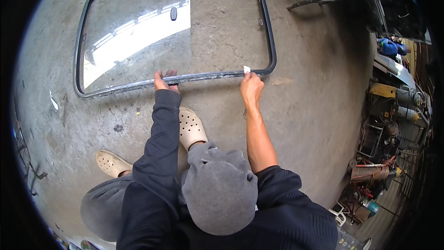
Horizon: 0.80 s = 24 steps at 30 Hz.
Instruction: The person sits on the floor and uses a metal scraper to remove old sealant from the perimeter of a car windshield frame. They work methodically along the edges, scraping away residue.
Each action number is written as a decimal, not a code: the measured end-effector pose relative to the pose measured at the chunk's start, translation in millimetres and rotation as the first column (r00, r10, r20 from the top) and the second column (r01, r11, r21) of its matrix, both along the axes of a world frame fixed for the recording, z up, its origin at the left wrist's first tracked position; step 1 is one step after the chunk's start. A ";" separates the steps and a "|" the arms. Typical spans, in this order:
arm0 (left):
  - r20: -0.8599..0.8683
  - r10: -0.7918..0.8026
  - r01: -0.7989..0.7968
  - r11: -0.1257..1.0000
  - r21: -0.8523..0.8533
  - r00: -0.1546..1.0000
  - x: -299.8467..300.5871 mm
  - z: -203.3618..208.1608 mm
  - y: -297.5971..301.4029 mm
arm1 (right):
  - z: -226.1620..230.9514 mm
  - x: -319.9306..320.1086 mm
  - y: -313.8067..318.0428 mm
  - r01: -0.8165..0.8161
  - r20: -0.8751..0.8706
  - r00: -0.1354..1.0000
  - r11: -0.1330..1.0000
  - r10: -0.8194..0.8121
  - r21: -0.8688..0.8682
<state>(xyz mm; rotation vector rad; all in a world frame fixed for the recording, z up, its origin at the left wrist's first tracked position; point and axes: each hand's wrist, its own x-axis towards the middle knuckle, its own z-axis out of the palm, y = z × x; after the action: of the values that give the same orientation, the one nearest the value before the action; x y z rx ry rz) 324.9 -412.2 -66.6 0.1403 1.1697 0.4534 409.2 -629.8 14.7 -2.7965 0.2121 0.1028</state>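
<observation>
We find the left hand (163, 82) pressed open on the window frame (208, 76), right hand (251, 88) pinching its seal just beside a white tab (246, 69); next calls for a steady pull

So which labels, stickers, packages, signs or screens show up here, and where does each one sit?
Small white paper tab or sticker: on the near rubber rim of the dark-framed vehicle window glass lying on the concrete floor, at the fingertips of the right hand; roughly rectangular, plain white.
Small dark oval patch: on the glass near its far edge; what it is cannot be told.
No packages, signs or screens can be made out.
</observation>
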 end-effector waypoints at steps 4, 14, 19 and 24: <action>-0.048 0.015 -0.016 1.000 -0.018 0.999 0.5 -3.0 4.3 | -1.2 -18.4 17.8 -0.088 -0.018 0.996 0.996 0.088 0.012; -0.031 0.011 -0.012 0.999 -0.032 0.999 2.0 11.5 0.1 | -1.7 -12.0 6.0 -0.005 0.002 1.000 1.000 0.005 0.015; -0.054 0.015 -0.017 0.999 -0.036 0.998 -1.0 7.5 0.1 | -3.8 -25.5 19.8 -0.101 -0.039 0.994 0.995 0.101 0.000; -0.034 0.004 -0.005 0.999 -0.043 0.999 0.6 1.0 -0.8 | -19.0 -11.2 -3.5 0.057 0.097 0.993 0.997 -0.062 0.054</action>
<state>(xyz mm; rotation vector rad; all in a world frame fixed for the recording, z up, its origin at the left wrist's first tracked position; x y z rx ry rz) 325.5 -413.0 -65.6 0.1090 1.2123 0.4310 397.9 -633.3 -4.3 -2.7336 0.2641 -0.0434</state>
